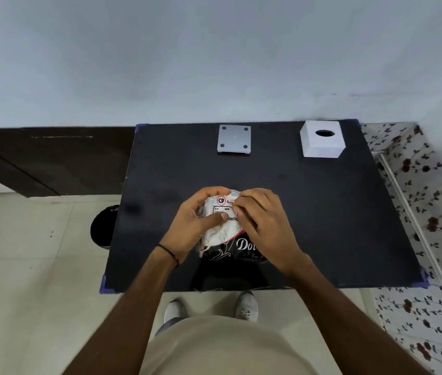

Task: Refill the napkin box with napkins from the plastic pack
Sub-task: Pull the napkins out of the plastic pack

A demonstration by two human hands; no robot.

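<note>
The plastic napkin pack (223,234), white at its top and black with white lettering lower down, is held above the near middle of the black table (322,217). My left hand (195,226) grips its left side with the thumb across the front. My right hand (261,223) pinches the pack's top right edge. The white napkin box (322,143), with a round hole in its top, stands at the table's far right. Its flat grey base plate (233,138), with small dark feet at the corners, lies apart at the far middle.
A pale wall rises right behind the table. A dark round object (102,226) sits on the floor by the table's left edge. A floral-patterned surface (430,212) runs along the right. My shoes (246,305) show below the near edge.
</note>
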